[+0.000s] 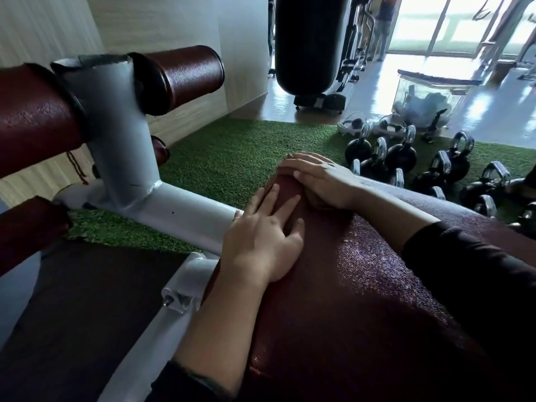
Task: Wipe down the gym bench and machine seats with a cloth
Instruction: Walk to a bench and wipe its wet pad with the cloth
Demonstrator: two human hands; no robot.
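A dark red padded bench (pixel 362 285) runs from the lower right toward the middle of the view. My left hand (pixel 261 230) lies flat on the pad near its far end, fingers straight and spread. My right hand (pixel 316 181) rests just beyond it over the pad's end, fingers laid flat. Under both hands lies a smoother brownish-red piece (pixel 287 195) that looks like a cloth, bunched in folds beneath my right palm. Its colour is close to the pad's, so its edges are hard to make out.
The bench's pale grey steel frame (pixel 124 158) rises at left with dark red roller pads (pixel 185 76). Several black kettlebells (pixel 400 155) stand on green turf (pixel 232 152) at right. A black punching bag (pixel 307 42) and a glass tank (pixel 426 97) are farther back.
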